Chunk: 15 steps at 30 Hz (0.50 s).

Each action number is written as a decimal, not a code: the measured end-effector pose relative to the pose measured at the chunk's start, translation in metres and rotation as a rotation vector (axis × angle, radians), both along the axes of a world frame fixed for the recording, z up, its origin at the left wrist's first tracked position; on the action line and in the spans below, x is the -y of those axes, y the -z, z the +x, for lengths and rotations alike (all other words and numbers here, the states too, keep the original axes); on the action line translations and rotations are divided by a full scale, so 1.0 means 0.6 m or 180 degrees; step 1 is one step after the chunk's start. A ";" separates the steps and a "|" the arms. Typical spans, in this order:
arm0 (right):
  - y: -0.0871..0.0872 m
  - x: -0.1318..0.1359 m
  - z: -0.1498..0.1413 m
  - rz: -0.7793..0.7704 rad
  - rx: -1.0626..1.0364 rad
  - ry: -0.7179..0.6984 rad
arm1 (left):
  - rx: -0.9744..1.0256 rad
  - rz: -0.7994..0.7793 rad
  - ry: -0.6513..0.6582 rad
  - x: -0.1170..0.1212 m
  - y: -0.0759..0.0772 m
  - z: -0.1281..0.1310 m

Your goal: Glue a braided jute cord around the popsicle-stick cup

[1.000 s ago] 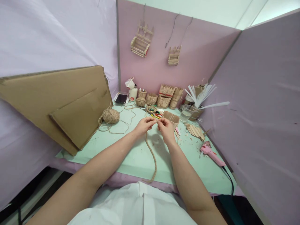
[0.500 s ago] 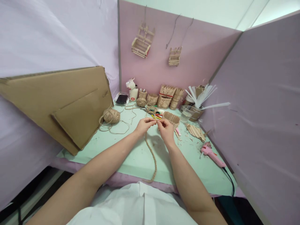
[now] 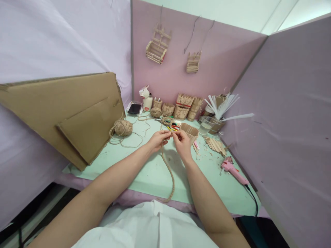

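Observation:
My left hand (image 3: 158, 139) and my right hand (image 3: 182, 142) meet above the middle of the green table (image 3: 144, 172), fingers pinched on the top of a braided jute cord (image 3: 169, 172). The braid hangs from between the two hands and trails toward me over the table's near edge. Loose strands run from my fingers back toward the clutter behind. A small holder of wooden sticks (image 3: 190, 131) stands just behind my right hand.
A ball of jute twine (image 3: 123, 127) lies to the left beside leaning cardboard sheets (image 3: 67, 113). Stick-built holders (image 3: 183, 106), a plastic cup (image 3: 206, 124), loose wooden sticks (image 3: 214, 144) and a pink glue gun (image 3: 234, 171) sit at the back and right.
Both hands stay almost in place while the fingers work the strands. The hanging braid has swung slightly to the right.

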State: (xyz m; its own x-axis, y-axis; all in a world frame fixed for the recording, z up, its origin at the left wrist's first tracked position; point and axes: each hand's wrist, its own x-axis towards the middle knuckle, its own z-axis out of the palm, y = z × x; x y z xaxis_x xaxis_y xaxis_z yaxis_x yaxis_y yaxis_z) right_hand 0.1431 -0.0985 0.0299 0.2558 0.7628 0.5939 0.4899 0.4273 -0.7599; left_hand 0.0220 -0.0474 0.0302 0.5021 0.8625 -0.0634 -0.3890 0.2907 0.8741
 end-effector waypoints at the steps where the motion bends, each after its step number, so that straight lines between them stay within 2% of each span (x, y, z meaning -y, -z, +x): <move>1: 0.002 -0.003 0.002 -0.0075 -0.0107 0.0018 | -0.0074 0.0247 -0.0141 0.002 0.001 0.002; 7: 0.010 -0.013 0.011 -0.0220 -0.0474 -0.0112 | -0.0590 0.1558 -0.0515 -0.003 0.013 0.011; 11: 0.011 -0.014 0.014 -0.0153 -0.0445 -0.0159 | -0.1488 0.2550 -0.0632 -0.004 0.017 0.006; 15: 0.013 -0.014 0.015 -0.0263 -0.0569 -0.0132 | -0.1957 0.3081 -0.0723 -0.002 0.013 -0.003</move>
State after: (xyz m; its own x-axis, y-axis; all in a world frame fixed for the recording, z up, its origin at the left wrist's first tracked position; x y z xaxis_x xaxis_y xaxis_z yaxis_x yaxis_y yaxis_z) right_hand 0.1523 -0.0902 0.0223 0.3190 0.8190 0.4769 0.3273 0.3770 -0.8664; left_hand 0.0200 -0.0463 0.0224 0.4435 0.7500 0.4908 0.2194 -0.6218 0.7518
